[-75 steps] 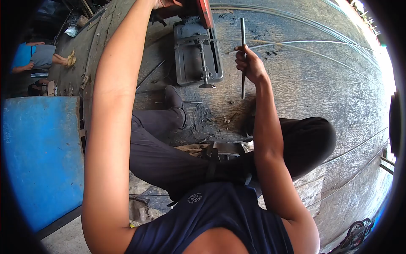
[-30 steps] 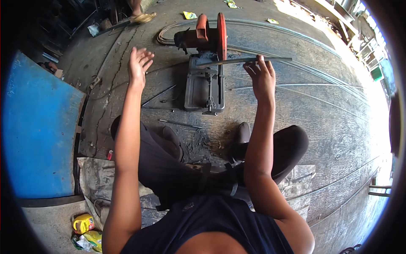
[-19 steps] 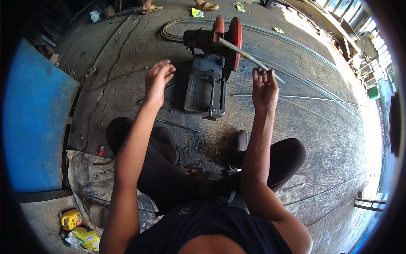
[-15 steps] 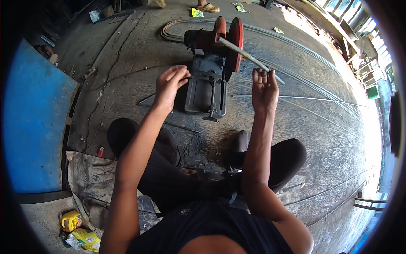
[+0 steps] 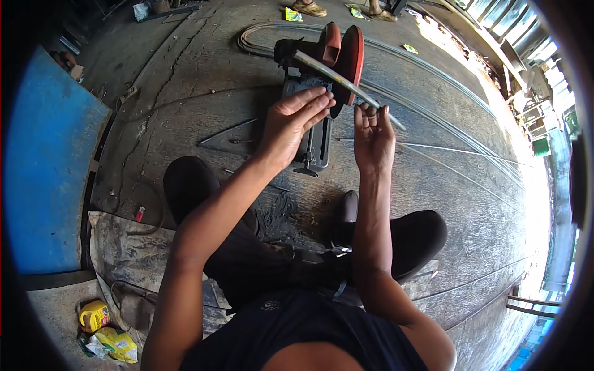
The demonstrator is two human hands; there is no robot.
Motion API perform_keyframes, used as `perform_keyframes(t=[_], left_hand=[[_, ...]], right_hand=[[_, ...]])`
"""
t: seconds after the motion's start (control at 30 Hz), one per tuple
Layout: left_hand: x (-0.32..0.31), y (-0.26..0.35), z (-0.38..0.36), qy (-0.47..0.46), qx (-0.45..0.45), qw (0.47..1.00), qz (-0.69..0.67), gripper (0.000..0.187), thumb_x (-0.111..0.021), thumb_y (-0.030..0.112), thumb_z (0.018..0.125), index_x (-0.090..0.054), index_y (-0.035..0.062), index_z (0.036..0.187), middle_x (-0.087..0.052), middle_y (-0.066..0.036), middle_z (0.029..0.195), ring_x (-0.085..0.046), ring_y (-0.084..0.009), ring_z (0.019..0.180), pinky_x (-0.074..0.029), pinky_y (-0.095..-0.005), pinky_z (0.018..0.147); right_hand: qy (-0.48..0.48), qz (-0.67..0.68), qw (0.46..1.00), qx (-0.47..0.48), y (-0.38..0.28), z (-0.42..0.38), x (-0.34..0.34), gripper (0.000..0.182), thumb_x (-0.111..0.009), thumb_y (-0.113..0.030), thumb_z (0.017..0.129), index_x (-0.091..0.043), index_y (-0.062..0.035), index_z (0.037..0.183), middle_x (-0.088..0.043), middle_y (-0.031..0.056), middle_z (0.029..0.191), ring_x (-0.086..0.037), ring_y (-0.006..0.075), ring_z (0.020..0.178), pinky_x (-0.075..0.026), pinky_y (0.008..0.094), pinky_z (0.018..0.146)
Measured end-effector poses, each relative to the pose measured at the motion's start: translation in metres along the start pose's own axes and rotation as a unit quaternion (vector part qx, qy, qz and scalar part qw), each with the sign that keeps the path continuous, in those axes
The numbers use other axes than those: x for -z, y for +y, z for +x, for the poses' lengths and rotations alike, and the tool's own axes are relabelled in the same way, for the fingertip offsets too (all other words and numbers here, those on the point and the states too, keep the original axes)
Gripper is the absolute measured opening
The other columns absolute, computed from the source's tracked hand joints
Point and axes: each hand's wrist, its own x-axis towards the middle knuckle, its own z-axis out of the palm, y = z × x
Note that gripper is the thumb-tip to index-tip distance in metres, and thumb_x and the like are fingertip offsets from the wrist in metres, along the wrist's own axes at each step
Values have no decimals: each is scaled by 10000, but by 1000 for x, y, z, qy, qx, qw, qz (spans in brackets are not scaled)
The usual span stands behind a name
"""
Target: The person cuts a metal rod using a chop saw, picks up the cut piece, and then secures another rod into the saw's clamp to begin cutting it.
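My right hand (image 5: 375, 137) grips a metal rod (image 5: 337, 76) near its lower right end; the rod slants up to the left, across the red disc guard (image 5: 352, 59) of a cut-off saw. In front of the saw's grey base (image 5: 320, 151) is my left hand (image 5: 297, 123), its thumb and fingers drawn together just below the rod. Whether anything lies between those fingertips cannot be made out. The red and black saw motor (image 5: 331, 44) stands behind the rod.
Long thin rods (image 5: 433, 115) run over the floor to the right, with a coiled end behind the saw. A blue panel (image 5: 52, 167) stands at left, above a yellow container (image 5: 94, 316). Another person's feet (image 5: 309, 8) are at the top.
My left hand has moved right and up toward the rod. My right hand and the rod have shifted slightly left. More of the other person's feet shows at the top.
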Motion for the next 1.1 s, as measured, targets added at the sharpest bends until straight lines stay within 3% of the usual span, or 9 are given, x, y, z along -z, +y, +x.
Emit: perform_keyframes(t=[0.07,0.23,0.3,0.5,0.6,1.1], left_hand=[[-2,-4,1,-8,-3,1000,-24,260,-614,127,938,-626,25,1177,-662,-118,1133,-635,-213,1082,-517,-322,952],[-7,-1,1,27,-28,998,-42,233,-600,135,949,-639,24,1149,-674,-111,1091,-647,-198,1051,-532,-302,927],[-11,4,1,44,-25,997,-57,211,-621,118,932,-656,22,1116,-683,-101,1058,-659,-178,1004,-541,-283,902],[-9,6,2,61,-24,995,-81,176,-639,96,917,-673,18,1071,-692,-96,1018,-674,-163,948,-557,-257,861],[-9,7,1,66,-29,994,-83,162,-634,89,919,-676,17,1057,-690,-100,1017,-675,-169,949,-560,-254,859],[-5,7,2,99,-33,988,-118,145,-651,78,906,-668,-4,1024,-674,-92,1020,-665,-169,954,-567,-250,857]], right_hand=[[9,-8,1000,-15,6,-3,-3,234,-519,-229,996,-562,-9,1061,-622,86,906,-634,228,971,-502,395,991],[-13,-43,999,-30,13,-5,-4,242,-505,-236,1000,-560,-16,1085,-613,87,953,-616,230,1009,-485,406,1009],[-75,21,996,-49,15,-4,3,253,-483,-196,1005,-561,22,1107,-614,166,1095,-598,288,1095,-477,409,1025],[-100,25,994,-41,20,-5,5,274,-478,-181,1002,-543,30,1165,-579,175,1165,-548,287,1161,-411,422,1083],[-74,-27,996,-31,21,-6,2,303,-564,-211,961,-565,-10,1187,-589,110,1099,-551,265,1129,-402,429,1077],[-136,-36,989,-40,24,-5,8,325,-539,-225,964,-558,-42,1231,-602,114,1136,-551,277,1163,-396,438,1074]])
